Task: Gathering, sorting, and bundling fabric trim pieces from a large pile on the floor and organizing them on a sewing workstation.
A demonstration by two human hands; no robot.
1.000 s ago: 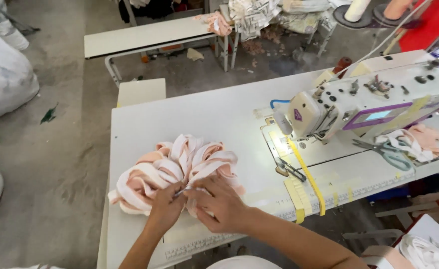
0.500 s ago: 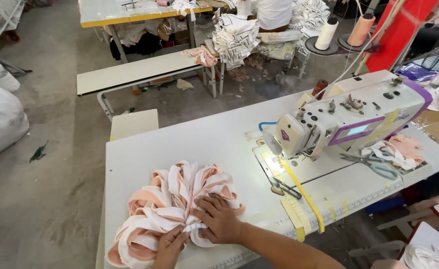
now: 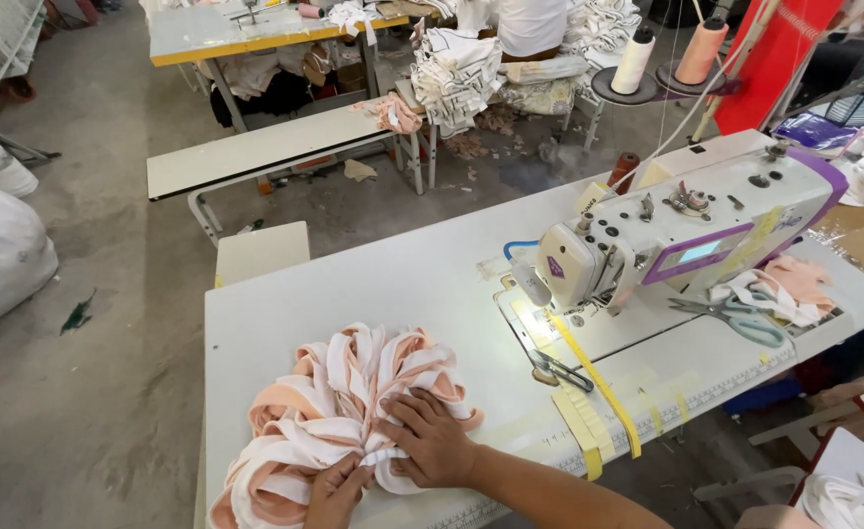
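A fanned bundle of pink and white fabric strips (image 3: 339, 411) lies on the white sewing table (image 3: 373, 284), near its front left. My right hand (image 3: 430, 436) rests flat on the bundle's right side, fingers spread. My left hand (image 3: 336, 493) is at the bundle's lower edge and pinches a white strip where the strips gather. To the right stands a white and purple sewing machine (image 3: 667, 235).
Scissors (image 3: 736, 318) and pink fabric pieces (image 3: 794, 279) lie under the machine's arm. A yellow tape strip (image 3: 594, 387) runs along the table. Thread cones (image 3: 667, 54) stand behind. Benches, another work table and cloth piles fill the floor beyond; white sacks sit at left.
The view has tilted and the bundle now lies lower in it. My hands stay on the bundle; the right hand has flattened on it while the left keeps pinching the gathered strips.
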